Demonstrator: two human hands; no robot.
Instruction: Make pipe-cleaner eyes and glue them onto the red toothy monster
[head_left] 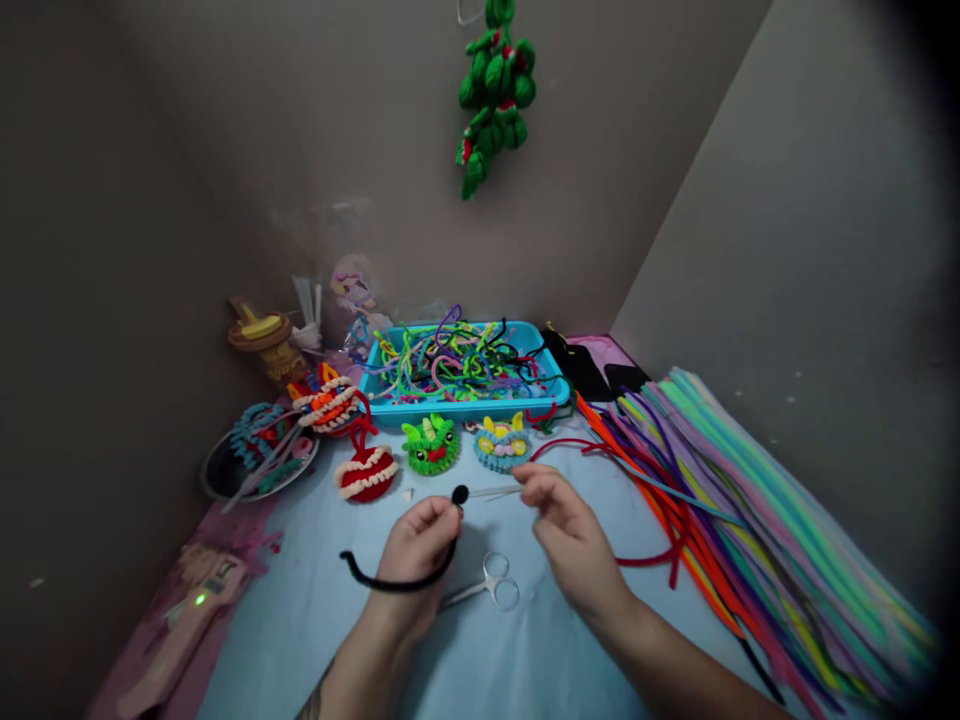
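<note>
My left hand (418,545) is closed on a black pipe cleaner (397,586). Its coiled round end (460,494) stands up above the pinched thumb and fingers, while the loose tail curves left below them. Slightly to the right, my right hand (566,535) has its fingers bent, with the thumb apart from the fingertips. A thin silver tool (495,491) reaches from beside the coil to the right fingertips; whether they touch it I cannot tell. Silver scissors (491,587) lie on the blue cloth below, between my hands, partly behind the left one.
Beyond my hands lie a green animal head (430,446), a blue-yellow one (501,443) and a red-cream piece (365,474). A blue tray (465,408) holds pipe cleaner scraps. Long coloured pipe cleaners (720,500) spread right; a metal bowl (217,485) and pink glue gun (184,630) sit left.
</note>
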